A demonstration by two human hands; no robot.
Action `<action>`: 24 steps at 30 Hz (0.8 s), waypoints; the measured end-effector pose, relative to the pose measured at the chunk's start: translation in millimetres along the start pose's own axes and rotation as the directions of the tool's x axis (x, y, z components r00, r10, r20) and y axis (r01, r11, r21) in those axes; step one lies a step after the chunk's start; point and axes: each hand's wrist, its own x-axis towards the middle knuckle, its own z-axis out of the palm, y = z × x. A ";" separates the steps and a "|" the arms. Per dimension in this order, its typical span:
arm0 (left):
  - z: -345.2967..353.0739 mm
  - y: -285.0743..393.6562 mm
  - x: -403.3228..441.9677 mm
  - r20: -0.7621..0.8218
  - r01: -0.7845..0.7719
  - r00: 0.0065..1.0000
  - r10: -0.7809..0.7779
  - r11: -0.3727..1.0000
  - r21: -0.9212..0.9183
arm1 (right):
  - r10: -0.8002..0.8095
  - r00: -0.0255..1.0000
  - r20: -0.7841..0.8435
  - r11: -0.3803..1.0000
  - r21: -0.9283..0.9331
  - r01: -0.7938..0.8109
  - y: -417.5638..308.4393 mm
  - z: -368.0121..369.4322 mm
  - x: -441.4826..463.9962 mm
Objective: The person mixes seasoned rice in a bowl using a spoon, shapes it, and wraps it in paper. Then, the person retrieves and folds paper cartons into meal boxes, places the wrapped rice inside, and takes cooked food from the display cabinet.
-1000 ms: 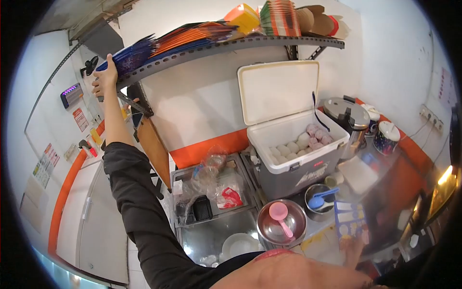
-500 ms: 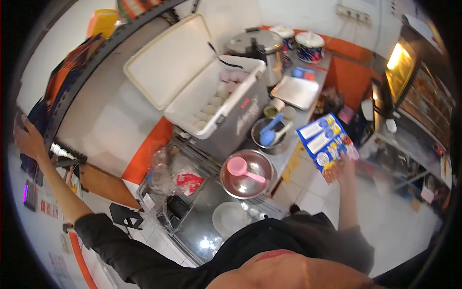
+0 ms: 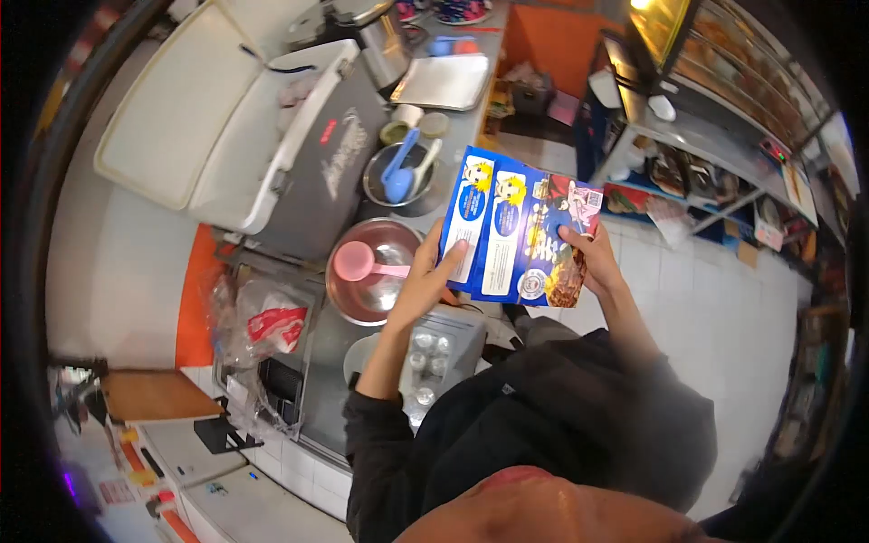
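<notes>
A flat blue printed carton [image 3: 520,231] is held up in front of my body, with cartoon figures and white text panels on it. My left hand [image 3: 424,282] grips its left edge, thumb on the printed face. At its right edge my right hand [image 3: 593,258] holds it, thumb also on top. Just left of my left hand is a steel bowl [image 3: 385,306] with a pink ladle [image 3: 355,261] in it. Behind that, a smaller metal bowl [image 3: 373,187] holds a blue ladle [image 3: 398,185] and a pale one.
An open grey cooler [image 3: 330,154] stands on the counter at upper left, beside a metal pot [image 3: 380,45]. A metal tray [image 3: 444,83] lies behind the bowls. Plastic bags [image 3: 272,317] sit at lower left. A glass display case [image 3: 742,68] and shelving [image 3: 688,136] are at the right.
My left hand has left the overhead shelf and now grips the carton that my right hand was holding. The view has swung right and down, and the shelf's stacked cartons are out of clear view.
</notes>
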 end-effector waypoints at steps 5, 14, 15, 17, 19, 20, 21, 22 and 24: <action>66.6 -42.3 -10.5 -0.007 0.091 0.996 -0.094 0.975 -0.201 | -0.049 0.999 -0.021 0.987 -0.153 0.045 -13.4 -64.6 -45.2; 167.7 -61.2 33.7 -0.078 -0.019 0.997 0.021 0.999 0.031 | -0.343 0.931 -0.125 0.862 -0.436 0.259 -48.2 -153.9 -32.9; 187.1 -63.4 44.5 -0.097 -0.022 0.995 0.022 1.000 0.004 | -0.349 0.926 -0.143 0.875 -0.404 0.268 -56.8 -170.7 -27.7; 209.0 -82.0 62.5 -0.091 -0.016 0.996 0.013 1.000 -0.024 | -0.357 0.921 -0.155 0.889 -0.357 0.285 -70.3 -197.1 -20.2; 244.1 -93.4 89.5 -0.020 0.012 1.000 -0.015 0.993 -0.116 | -0.399 0.906 -0.140 0.871 -0.366 0.327 -94.1 -238.6 -9.8; 264.1 -97.1 100.2 0.052 0.044 0.998 -0.035 0.981 -0.191 | -0.439 0.890 -0.122 0.855 -0.362 0.372 -106.5 -257.7 -5.9; 282.2 -98.8 108.9 0.098 0.143 0.988 -0.120 0.947 -0.287 | -0.454 0.888 -0.073 0.816 -0.435 0.381 -123.0 -274.0 -5.8; 300.8 -98.5 116.5 0.100 0.147 0.987 -0.123 0.947 -0.287 | -0.452 0.889 -0.076 0.817 -0.436 0.378 -135.5 -287.3 -7.0; 341.0 -95.0 134.9 0.143 0.167 0.980 -0.139 0.963 -0.210 | -0.294 0.956 -0.007 0.857 -0.445 0.260 -155.3 -309.9 -2.8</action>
